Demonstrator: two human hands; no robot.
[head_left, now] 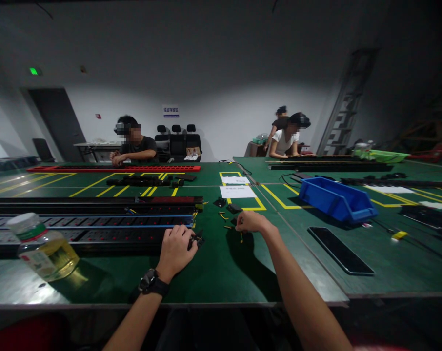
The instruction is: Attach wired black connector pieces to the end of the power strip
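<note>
My left hand (177,248), with a watch (148,281) on its wrist, is closed around a small black part (197,240). It rests against the right end of a long black rail with rows of sockets (126,222). My right hand (252,222) is pinched over the green table. A short yellow piece (242,238) shows just below its fingertips; whether it is held or lies on the table, I cannot tell. Beside those fingers are a small black part (234,208) and a yellow-and-black wire piece (223,216).
A bottle (47,248) of yellow liquid stands at left. A blue bin (336,200) and a phone (340,250) are at right. Paper sheets (237,192) lie mid-table. Across it, one person (136,146) works at a red rail (114,168); two others are behind at right.
</note>
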